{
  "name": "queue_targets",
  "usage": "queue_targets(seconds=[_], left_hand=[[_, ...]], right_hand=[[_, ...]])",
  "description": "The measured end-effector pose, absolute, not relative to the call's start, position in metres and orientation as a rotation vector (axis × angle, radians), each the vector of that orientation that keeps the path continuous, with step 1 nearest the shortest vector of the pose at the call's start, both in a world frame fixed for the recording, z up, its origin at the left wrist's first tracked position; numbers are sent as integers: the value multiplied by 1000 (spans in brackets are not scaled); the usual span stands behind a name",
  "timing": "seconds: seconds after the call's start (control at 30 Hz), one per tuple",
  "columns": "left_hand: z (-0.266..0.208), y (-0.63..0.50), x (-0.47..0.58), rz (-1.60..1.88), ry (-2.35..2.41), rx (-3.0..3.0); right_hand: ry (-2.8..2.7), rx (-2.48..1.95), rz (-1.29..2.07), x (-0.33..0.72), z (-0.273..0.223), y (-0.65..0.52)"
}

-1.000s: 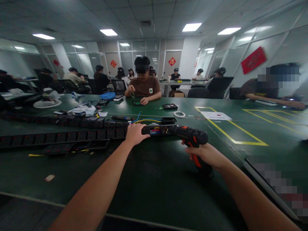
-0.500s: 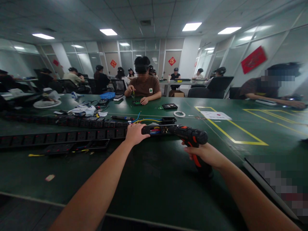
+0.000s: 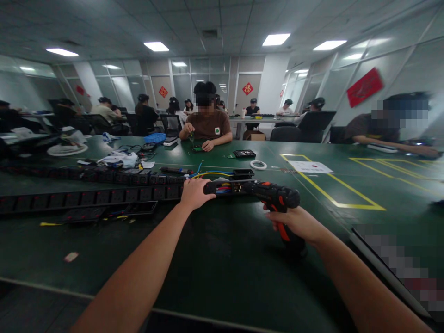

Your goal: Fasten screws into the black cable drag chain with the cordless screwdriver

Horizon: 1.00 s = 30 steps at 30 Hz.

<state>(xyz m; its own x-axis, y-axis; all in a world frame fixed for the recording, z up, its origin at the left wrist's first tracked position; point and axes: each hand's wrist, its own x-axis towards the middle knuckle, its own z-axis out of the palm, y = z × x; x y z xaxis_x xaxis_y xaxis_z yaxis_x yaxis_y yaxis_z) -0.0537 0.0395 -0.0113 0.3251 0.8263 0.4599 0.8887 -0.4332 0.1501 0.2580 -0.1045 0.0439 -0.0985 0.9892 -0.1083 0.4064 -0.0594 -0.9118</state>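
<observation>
A long black power strip (image 3: 118,195) with a row of sockets lies across the green table. My left hand (image 3: 196,193) is closed around its right part, just left of an opened section where coloured wires (image 3: 225,188) show. In my right hand (image 3: 294,222) is a black and orange cordless drill (image 3: 274,194), its fingers wrapped round the handle. The drill points left, its front at the strip's right end by a metal fitting (image 3: 237,188). The exact contact of the bit is too small to tell.
Behind lie a second power strip (image 3: 104,176), a screwdriver (image 3: 176,170) and a small black box (image 3: 243,174). Nearer me sit loose black parts (image 3: 85,214). A white ring (image 3: 258,165) and a paper sheet (image 3: 311,166) lie beyond the drill. A co-worker (image 3: 210,122) sits opposite.
My hands, the drill and the power strip keep practically the same places. The co-worker opposite has barely moved.
</observation>
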Motion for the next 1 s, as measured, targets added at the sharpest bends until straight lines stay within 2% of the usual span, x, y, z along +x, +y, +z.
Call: queue_targets(seconds=[1.0], left_hand=[[-10,37,-54,-738,-1592,-2451]], right_hand=[[-1567,-1544,1121,254,49,-108]])
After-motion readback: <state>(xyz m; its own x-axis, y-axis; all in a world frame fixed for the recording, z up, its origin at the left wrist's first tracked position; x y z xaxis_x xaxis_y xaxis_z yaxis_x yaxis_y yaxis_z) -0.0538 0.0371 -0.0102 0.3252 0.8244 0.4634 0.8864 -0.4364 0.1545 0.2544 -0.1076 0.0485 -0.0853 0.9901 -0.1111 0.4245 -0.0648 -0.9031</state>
